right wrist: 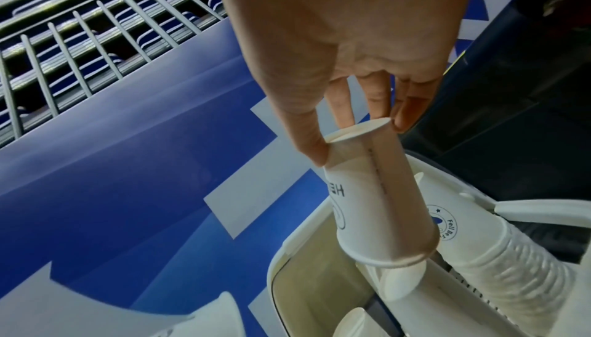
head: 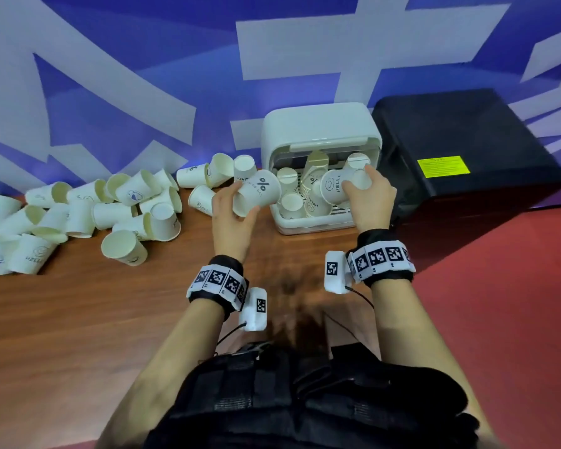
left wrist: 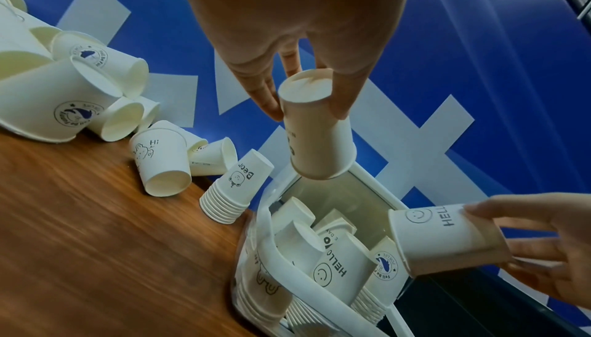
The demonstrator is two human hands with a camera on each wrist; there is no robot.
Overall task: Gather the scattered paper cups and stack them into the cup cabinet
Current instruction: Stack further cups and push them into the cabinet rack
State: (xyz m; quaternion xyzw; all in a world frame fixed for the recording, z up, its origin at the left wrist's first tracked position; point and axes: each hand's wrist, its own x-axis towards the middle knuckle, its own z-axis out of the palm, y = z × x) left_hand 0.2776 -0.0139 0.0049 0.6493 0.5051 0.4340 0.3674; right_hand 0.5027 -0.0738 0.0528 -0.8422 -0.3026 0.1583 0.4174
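The white cup cabinet (head: 318, 124) stands open at the back of the wooden table and holds several stacks of upturned paper cups (head: 292, 205). My left hand (head: 230, 205) grips a cup marked "%" (head: 259, 191) by its base, just left of the cabinet's opening; the same cup (left wrist: 316, 127) hangs mouth down above the cabinet rim (left wrist: 265, 236). My right hand (head: 366, 196) pinches the base of a "HELLO" smiley cup (head: 334, 189) over the stacks inside, the cup (right wrist: 377, 206) tilted mouth down above a stack (right wrist: 511, 264).
A heap of loose paper cups (head: 78, 215) lies on the table's left and back. A short stack of cups (left wrist: 233, 195) stands beside the cabinet's left wall. A black box (head: 467, 150) sits right of the cabinet. A blue and white wall rises behind.
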